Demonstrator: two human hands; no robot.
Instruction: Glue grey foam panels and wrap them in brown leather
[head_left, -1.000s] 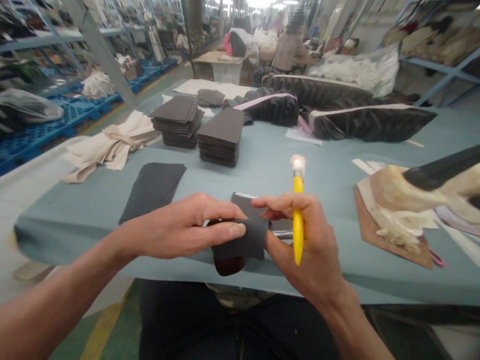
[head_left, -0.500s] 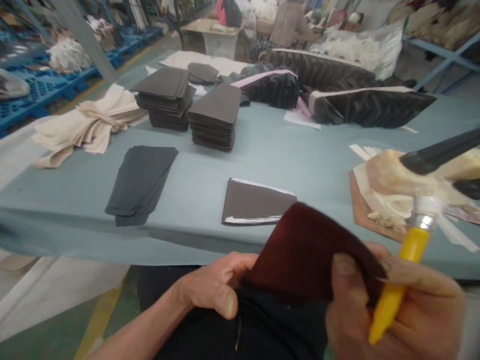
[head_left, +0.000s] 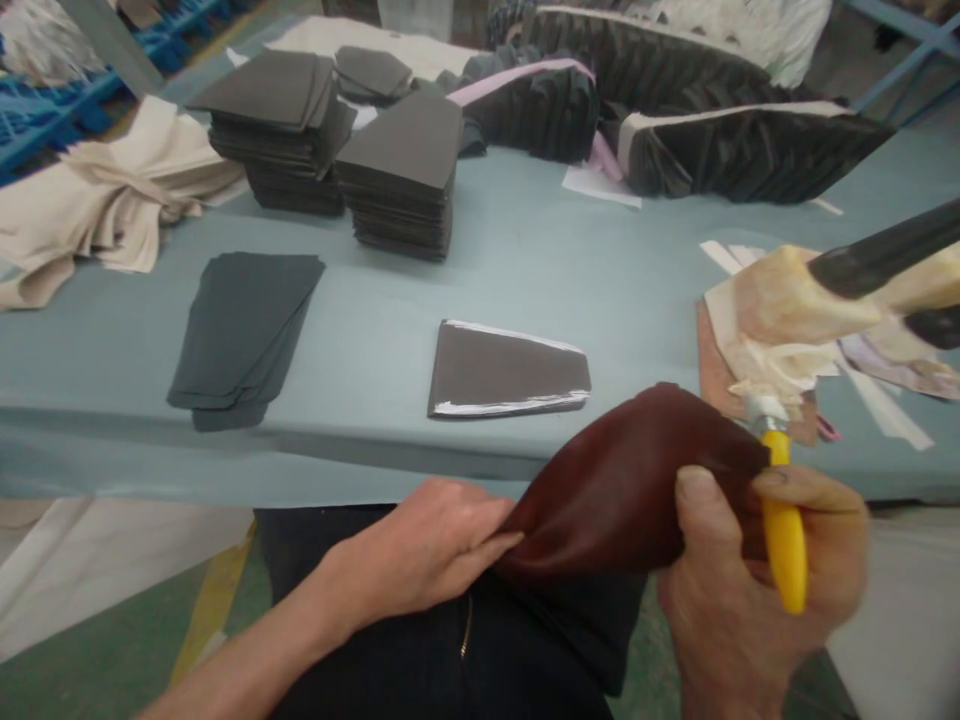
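Note:
A dark red-brown leather piece (head_left: 622, 490) is stretched between my two hands above my lap, its middle bulging and creased. My left hand (head_left: 427, 545) pinches its left end between thumb and fingers. At the other end, my right hand (head_left: 765, 570) grips the leather with the thumb on top. That same hand also carries a yellow-handled brush (head_left: 784, 530), its whitish bristle end pointing up. Just beyond the leather, a dark grey panel (head_left: 510, 370) lies on the table with white strips along its two long edges.
Dark green-grey panels (head_left: 244, 330) lie fanned at the left. Behind stand stacked dark panels (head_left: 401, 170), cream fabric pieces (head_left: 112, 190) and bundled dark pieces (head_left: 750, 155). At the right, a black-handled, glue-crusted tool (head_left: 795, 295) rests on a brown board (head_left: 709, 350).
My left hand has closed on the leather's left end, where its thumb was apart. The leather now bulges. My right hand has turned the brush more upright, and the view has tipped down.

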